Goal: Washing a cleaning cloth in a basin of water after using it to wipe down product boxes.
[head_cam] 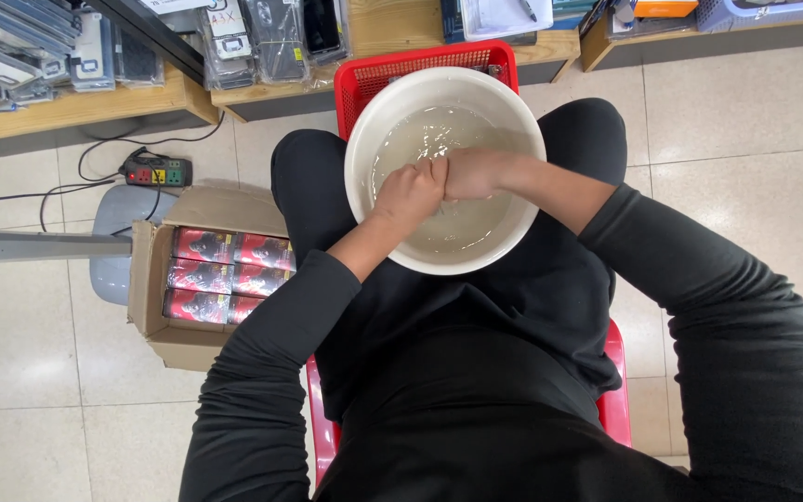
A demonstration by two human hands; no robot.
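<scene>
A white round basin rests on my lap, part full of cloudy water. Both my hands are over the water at the basin's middle. My left hand is clenched into a fist, and my right hand is clenched too. The two fists press against each other, knuckle to knuckle. Whether anything is inside them is hidden by the fingers. My black sleeves are pushed up to the forearms.
I sit on a red stool. A red plastic basket stands behind the basin. To the left, an open cardboard box holds red packs. Beyond it lie a power strip with cables and low wooden shelves of packaged goods.
</scene>
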